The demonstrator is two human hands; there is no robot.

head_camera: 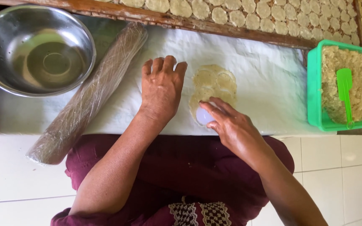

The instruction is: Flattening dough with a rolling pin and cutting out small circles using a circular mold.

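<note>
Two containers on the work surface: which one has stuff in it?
The green plastic tub at the right edge: it is heaped with pale dough scraps and holds a green spatula. The steel bowl at top left looks empty.

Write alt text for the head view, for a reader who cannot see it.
A person's right hand presses a small round white cutter into a thin sheet of dough on a white cloth, while the left hand rests flat beside it. A wrapped rolling pin and steel bowl lie left; a green tub sits right.
</note>
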